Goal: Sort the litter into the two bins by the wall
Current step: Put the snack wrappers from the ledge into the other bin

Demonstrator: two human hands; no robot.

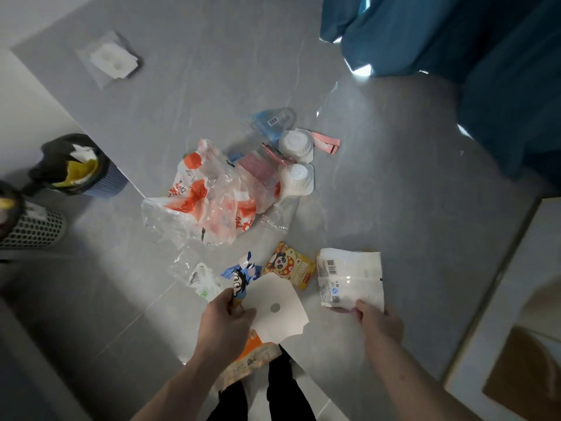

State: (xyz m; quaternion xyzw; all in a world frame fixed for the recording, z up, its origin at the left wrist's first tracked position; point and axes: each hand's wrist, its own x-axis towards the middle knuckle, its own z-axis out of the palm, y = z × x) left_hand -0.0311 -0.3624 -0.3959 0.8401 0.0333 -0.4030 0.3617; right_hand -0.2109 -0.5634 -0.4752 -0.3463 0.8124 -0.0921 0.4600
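White wrapper (pixel 350 278) in right hand (pixel 381 322)

i'm looking down at a grey tiled floor (pixel 409 183) with faint marbling and thin grout lines. a white wall (pixel 27 117) fills the upper left of the frame. teal curtains (pixel 473 47) hang at the upper right, with bright daylight breaking through at their hem. a pale panel with a brown shape (pixel 516 360) sits at the lower right.
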